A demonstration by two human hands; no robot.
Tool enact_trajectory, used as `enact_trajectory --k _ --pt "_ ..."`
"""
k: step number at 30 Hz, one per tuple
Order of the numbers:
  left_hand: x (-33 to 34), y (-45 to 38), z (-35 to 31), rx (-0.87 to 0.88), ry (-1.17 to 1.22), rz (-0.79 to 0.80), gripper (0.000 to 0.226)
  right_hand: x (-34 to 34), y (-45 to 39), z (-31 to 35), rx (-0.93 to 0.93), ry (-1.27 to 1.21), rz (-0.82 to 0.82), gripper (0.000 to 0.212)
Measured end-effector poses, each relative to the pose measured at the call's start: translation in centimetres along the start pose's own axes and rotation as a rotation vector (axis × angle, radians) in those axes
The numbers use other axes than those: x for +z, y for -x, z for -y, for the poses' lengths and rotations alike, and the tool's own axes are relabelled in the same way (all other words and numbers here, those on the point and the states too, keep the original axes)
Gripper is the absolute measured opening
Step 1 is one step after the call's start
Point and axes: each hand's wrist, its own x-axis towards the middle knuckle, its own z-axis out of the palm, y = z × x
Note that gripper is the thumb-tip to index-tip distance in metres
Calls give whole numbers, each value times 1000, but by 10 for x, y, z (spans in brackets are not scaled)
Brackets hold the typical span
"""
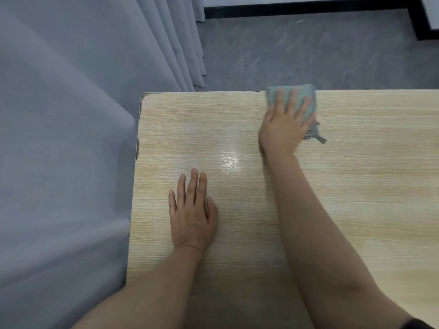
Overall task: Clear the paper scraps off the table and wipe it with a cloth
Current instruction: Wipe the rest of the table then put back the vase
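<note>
Where the pale wood-grain tabletop (356, 186) runs closest to the person, the left hand (192, 214) lies palm down near the left edge, fingers straight and close together, thumb tucked alongside, its grip slack and holding nothing. Its forearm comes in from the near-left corner. Beyond it, a bright glare patch sits on the bare surface. Farther on, the right arm stretches diagonally from the near-right corner toward the far edge, wrist extended. The right hand (283, 125) presses flat on the cloth (306, 96), fingers spread and straight over it rather than curled around it. That cloth is a blurred teal-green pad, bunched at the far edge of the tabletop, with a grey patterned corner poking out to the right of the hand.
</note>
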Motion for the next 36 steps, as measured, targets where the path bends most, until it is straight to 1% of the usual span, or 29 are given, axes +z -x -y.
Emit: enact_trajectory --k 1,2,4,5,6,7,8,9,12,13,14,15,16,17,18,21,22,23,24,25,26,29,30,31,32,33,34,35,36 --pt "0 0 0 1 -1 1 55 3 5 14 -93 -3 19 49" --pt "0 0 0 1 -3 1 55 6 12 28 -243 1 49 49" --pt "0 0 0 -1 -17 4 55 9 29 48 -608 8 151 48" --pt "0 -1 0 -1 -29 6 55 9 33 51 -750 17 207 47" --pt "0 -1 -1 -1 -40 7 55 7 32 47 -829 23 232 46" --pt "-1 -1 -1 -1 -46 6 55 5 27 39 -830 17 225 46" --pt "-1 -1 -1 -2 -49 5 55 3 22 28 -761 6 196 47" --pt "-1 -1 -1 -5 -48 5 55 1 16 13 -639 -7 153 47" --pt "-1 -1 -1 -12 -52 6 55 -5 4 -32 -190 -30 41 49" --pt "-2 -1 -2 -13 -50 6 55 -5 5 -37 -90 -26 26 49" --pt "-2 -1 -2 -16 -47 6 55 -4 9 -36 -31 -18 20 49" --pt "-2 -1 -2 -18 -44 9 55 -2 14 -29 -11 -13 19 49" --pt "-2 -1 -2 -19 -41 13 55 -1 21 -20 -35 -13 26 49" --pt "-2 -1 -2 -20 -39 13 55 2 29 -9 -106 -22 43 49" --pt "-2 -1 -2 -20 -39 11 55 4 38 2 -222 -27 72 49" --pt "-2 -1 -2 -17 -48 8 55 9 68 26 -706 31 189 48" --pt "-2 -1 -2 -13 -53 8 55 11 73 27 -842 52 224 47" --pt "-2 -1 -2 -8 -54 6 55 11 73 24 -921 57 243 46" --pt "-2 -2 -1 -6 -49 5 55 9 68 18 -929 44 245 46" --pt "-2 -2 -1 -7 -42 4 55 8 60 10 -869 19 228 46" --pt "-1 -1 -1 -10 -35 4 55 6 50 0 -752 -8 186 46" --pt "0 -1 -1 -12 -26 10 55 -5 26 -41 -255 -34 56 48" --pt "0 -1 0 -10 -24 11 55 -8 22 -50 -124 -26 42 49" --pt "0 -1 0 -9 -20 13 56 -9 22 -53 -36 -16 36 49" --pt "1 -1 0 -8 -16 14 56 -8 24 -50 5 -8 26 50" --pt "1 -1 0 -7 -13 13 56 -6 28 -43 -2 -5 18 50" --pt "1 -1 0 -5 -15 11 56 -3 34 -33 -56 -9 22 49" --pt "1 -1 0 -2 -18 9 55 0 43 -23 -158 -7 40 49" --pt "1 -1 0 1 -21 6 55 4 54 -14 -299 6 72 49"
